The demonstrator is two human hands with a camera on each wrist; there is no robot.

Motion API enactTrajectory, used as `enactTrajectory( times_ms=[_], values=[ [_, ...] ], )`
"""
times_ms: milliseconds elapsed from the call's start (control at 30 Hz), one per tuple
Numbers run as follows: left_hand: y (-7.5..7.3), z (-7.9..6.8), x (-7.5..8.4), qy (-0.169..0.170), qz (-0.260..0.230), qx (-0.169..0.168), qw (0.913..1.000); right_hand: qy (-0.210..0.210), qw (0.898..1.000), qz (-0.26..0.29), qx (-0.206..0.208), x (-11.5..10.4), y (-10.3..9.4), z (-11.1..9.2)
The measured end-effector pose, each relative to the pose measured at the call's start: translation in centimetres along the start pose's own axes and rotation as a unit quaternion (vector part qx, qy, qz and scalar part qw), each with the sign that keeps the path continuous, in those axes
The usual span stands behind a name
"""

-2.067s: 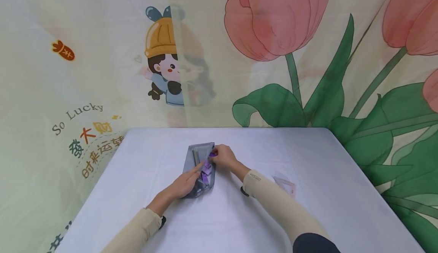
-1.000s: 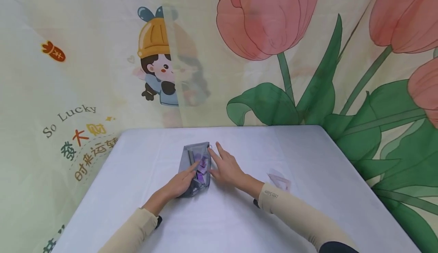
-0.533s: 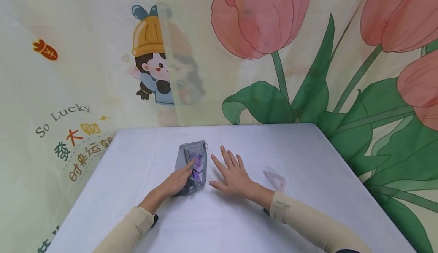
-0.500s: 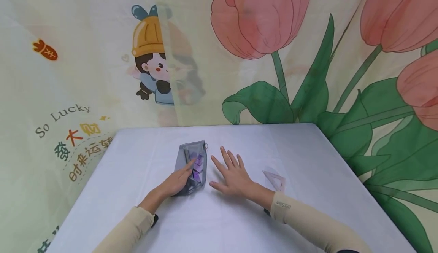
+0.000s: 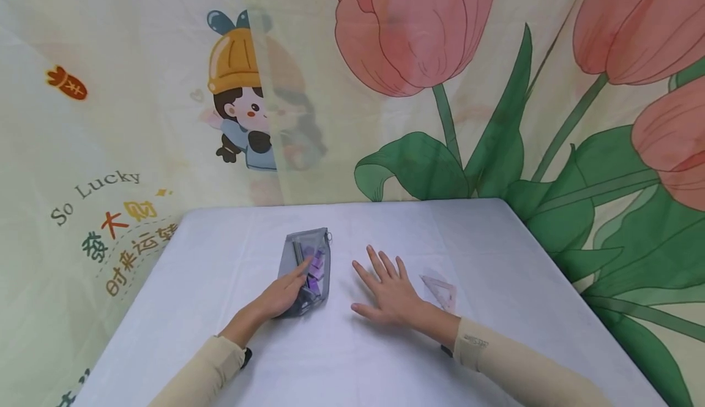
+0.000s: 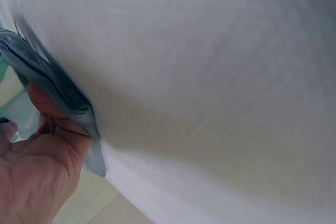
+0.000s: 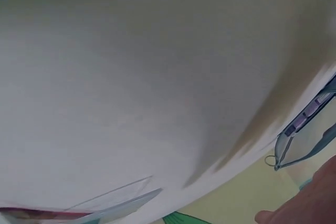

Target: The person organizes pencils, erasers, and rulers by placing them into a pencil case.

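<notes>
A translucent grey zip pencil case (image 5: 289, 266) lies on the white-covered table, left of the middle. Through its side show several purple pieces (image 5: 316, 267) and a slim dark stick (image 5: 298, 251). My left hand (image 5: 279, 294) holds the case at its near left side, one finger stretched over the top. The left wrist view has that hand's curled fingers against the zipped edge. To the right of the case, my right hand (image 5: 390, 295) hovers with spread fingers and touches nothing but perhaps the cloth; contact cannot be told.
A clear triangular set square (image 5: 440, 291) lies on the table (image 5: 380, 358) to the right of my right hand. A small ring (image 5: 329, 236) hangs at the case's far right corner. Behind the table is a printed cloth with tulips.
My right hand let go of the case's far right corner, spread its fingers and drew away to the right. My left hand stayed on the case. The head view shifted a little.
</notes>
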State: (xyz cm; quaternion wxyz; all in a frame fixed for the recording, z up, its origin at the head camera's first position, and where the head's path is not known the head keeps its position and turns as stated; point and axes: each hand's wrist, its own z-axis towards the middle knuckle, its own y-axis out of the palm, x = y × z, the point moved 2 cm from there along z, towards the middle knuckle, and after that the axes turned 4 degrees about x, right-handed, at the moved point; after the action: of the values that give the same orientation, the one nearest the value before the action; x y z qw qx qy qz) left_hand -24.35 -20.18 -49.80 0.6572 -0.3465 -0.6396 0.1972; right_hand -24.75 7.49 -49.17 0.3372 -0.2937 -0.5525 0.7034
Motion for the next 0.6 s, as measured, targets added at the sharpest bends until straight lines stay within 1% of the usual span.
enactTrajectory(
  times_ms=[100, 267, 433, 600],
  values=[
    [0.0, 0.0, 0.0, 0.005, 0.004, 0.0, 1.0, 0.01, 1.0, -0.007, -0.014, 0.7, -0.1, -0.6],
    [0.0, 0.0, -0.1, 0.005, 0.009, 0.001, 0.9999, 0.027, 0.999, 0.01, -0.023, 2.2, -0.8, -1.8],
    [0.0, -0.1, -0.1, 0.003, 0.015, 0.003, 0.9999, 0.042, 0.999, 0.018, -0.015, 4.3, -1.3, -3.2],
    [0.1, -0.2, 0.1, 0.01, 0.008, 0.002, 0.9999, 0.072, 0.997, 0.004, -0.008, 6.8, -1.0, -4.7]
  ],
)
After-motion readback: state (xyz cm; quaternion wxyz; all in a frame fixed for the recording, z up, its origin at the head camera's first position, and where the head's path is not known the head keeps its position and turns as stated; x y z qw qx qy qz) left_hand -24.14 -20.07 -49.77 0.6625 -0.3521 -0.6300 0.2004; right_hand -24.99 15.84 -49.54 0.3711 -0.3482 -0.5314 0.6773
